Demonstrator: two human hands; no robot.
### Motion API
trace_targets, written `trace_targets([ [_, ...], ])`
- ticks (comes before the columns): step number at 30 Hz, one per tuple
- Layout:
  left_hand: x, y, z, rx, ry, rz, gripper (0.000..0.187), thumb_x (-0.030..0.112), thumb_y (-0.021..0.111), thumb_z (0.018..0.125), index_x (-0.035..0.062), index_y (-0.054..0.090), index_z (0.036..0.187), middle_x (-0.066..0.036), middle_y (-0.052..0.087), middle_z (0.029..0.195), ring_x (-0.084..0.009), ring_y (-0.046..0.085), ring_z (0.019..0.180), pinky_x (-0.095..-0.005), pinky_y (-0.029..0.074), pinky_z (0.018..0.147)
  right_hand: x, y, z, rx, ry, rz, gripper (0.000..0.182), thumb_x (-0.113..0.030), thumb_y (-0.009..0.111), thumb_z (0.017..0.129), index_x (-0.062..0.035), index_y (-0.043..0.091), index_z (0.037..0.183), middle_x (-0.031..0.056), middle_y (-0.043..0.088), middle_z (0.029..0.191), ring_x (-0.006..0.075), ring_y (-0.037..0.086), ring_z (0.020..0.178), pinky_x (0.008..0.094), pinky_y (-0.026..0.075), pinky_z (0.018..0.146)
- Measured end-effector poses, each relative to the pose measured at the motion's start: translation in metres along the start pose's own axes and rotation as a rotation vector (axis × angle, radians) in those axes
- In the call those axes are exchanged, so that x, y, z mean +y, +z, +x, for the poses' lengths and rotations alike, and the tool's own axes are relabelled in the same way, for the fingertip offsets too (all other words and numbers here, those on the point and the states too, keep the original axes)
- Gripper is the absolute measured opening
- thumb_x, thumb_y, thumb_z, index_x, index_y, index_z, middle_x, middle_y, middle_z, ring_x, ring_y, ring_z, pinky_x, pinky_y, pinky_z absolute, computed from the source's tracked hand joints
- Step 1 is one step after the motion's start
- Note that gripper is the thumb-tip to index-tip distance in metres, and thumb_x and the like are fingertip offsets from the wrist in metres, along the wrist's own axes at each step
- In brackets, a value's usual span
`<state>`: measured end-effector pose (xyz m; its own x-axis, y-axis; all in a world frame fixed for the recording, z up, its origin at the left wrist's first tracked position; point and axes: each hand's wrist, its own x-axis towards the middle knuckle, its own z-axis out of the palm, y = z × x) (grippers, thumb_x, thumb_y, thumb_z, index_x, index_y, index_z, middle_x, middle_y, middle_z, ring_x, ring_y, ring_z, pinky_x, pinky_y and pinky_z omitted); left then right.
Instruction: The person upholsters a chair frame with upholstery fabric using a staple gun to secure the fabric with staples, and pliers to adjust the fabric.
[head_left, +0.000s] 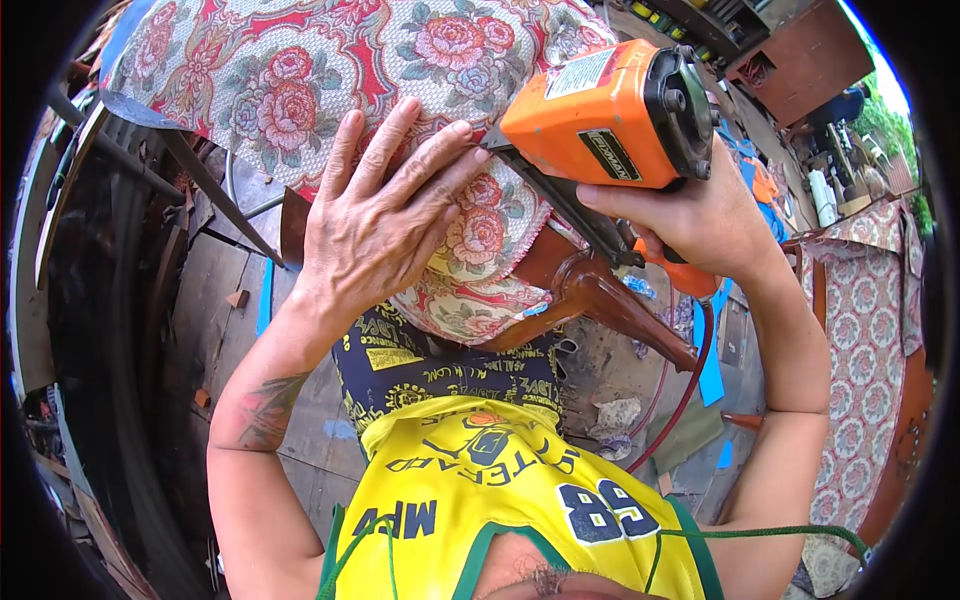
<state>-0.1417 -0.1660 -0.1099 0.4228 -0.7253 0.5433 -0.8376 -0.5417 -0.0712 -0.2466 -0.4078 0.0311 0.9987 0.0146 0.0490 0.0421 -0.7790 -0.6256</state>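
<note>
An orange and black pneumatic stapler is gripped in my right hand, fingers wrapped round its handle. The stapler's nose points left, near the fingertips of my left hand. That hand lies flat with fingers stretched out on a floral upholstery fabric in red, pink and cream. The fabric covers a piece of furniture whose brown carved wooden leg sticks out under the stapler. Whether the nose touches the fabric is hard to make out.
A dark red air hose runs down from the stapler's handle. At right stands another piece with patterned fabric. Blue strips and scraps lie on the worn board floor. A dark cabinet stands at the back right.
</note>
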Motion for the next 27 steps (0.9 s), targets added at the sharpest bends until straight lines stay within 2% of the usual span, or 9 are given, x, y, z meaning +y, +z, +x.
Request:
trace_targets([
  [5,-0.001,0.0,0.0,0.004,0.003,-0.003,0.051,0.034,0.056,0.102,0.0372,0.053,0.153,0.006,0.045,0.162,-0.0276,0.033,0.155,-0.0549,0.013,0.13,0.003,0.001,0.001,0.015,-0.044,-0.034,0.034,-0.018,0.085,0.082,-0.0028,0.075,0.11,0.0119,0.077,0.094,0.0189,0.072,0.083,0.0358,0.057,0.085],
  [11,-0.001,0.001,0.0,0.012,0.006,0.007,0.051,0.035,0.057,0.101,0.0356,0.054,0.152,0.007,0.045,0.161,-0.0277,0.034,0.154,-0.0551,0.014,0.13,0.004,0.004,0.003,-0.006,-0.001,0.01,0.032,-0.018,0.085,0.082,-0.0027,0.075,0.109,0.0108,0.077,0.092,0.0177,0.07,0.081,0.0354,0.057,0.084],
  [13,-0.001,0.002,0.0,0.021,0.007,0.008,0.051,0.037,0.059,0.1,0.0342,0.055,0.151,0.008,0.046,0.161,-0.0277,0.035,0.154,-0.0552,0.014,0.129,0.014,0.009,0.004,0.048,-0.182,0.029,0.032,-0.015,0.084,0.083,-0.0032,0.074,0.111,0.0103,0.076,0.093,0.017,0.069,0.082,0.0347,0.057,0.084],
  [17,-0.003,0.005,-0.001,0.021,0.01,0.013,0.052,0.037,0.059,0.099,0.0342,0.055,0.151,0.008,0.046,0.161,-0.028,0.035,0.154,-0.0554,0.014,0.13,0.01,0.011,0.001,-0.005,-0.104,0.029,0.031,-0.013,0.083,0.084,-0.0036,0.073,0.112,0.0101,0.076,0.095,0.0164,0.069,0.084,0.0344,0.057,0.084],
  [19,-0.003,0.006,-0.001,0.02,0.018,0.015,0.052,0.037,0.06,0.099,0.0341,0.055,0.151,0.008,0.047,0.16,-0.0281,0.035,0.154,-0.0555,0.013,0.13,0.015,0.016,0.0,0.064,-0.265,0.039,0.029,-0.012,0.081,0.085,-0.0039,0.073,0.111,0.01,0.076,0.094,0.0153,0.069,0.084,0.0343,0.057,0.083],
  [22,-0.004,0.004,-0.002,0.026,0.024,0.012,0.052,0.038,0.059,0.099,0.0338,0.055,0.151,0.008,0.047,0.16,-0.0282,0.035,0.154,-0.0557,0.013,0.13,0.009,0.012,0.0,0.017,-0.148,0.051,0.028,-0.012,0.081,0.085,-0.0038,0.073,0.11,0.0106,0.076,0.094,0.0148,0.069,0.085,0.0342,0.057,0.083],
  [27,-0.002,-0.003,0.0,-0.007,0.037,0.036,0.051,0.036,0.058,0.101,0.0333,0.054,0.152,0.005,0.046,0.161,-0.0282,0.032,0.155,-0.0551,0.012,0.13,0.012,-0.006,-0.019,0.149,-0.076,0.05,0.033,-0.012,0.085,0.082,-0.0015,0.074,0.112,0.0064,0.078,0.096,0.0109,0.069,0.085,0.0325,0.057,0.083],
])
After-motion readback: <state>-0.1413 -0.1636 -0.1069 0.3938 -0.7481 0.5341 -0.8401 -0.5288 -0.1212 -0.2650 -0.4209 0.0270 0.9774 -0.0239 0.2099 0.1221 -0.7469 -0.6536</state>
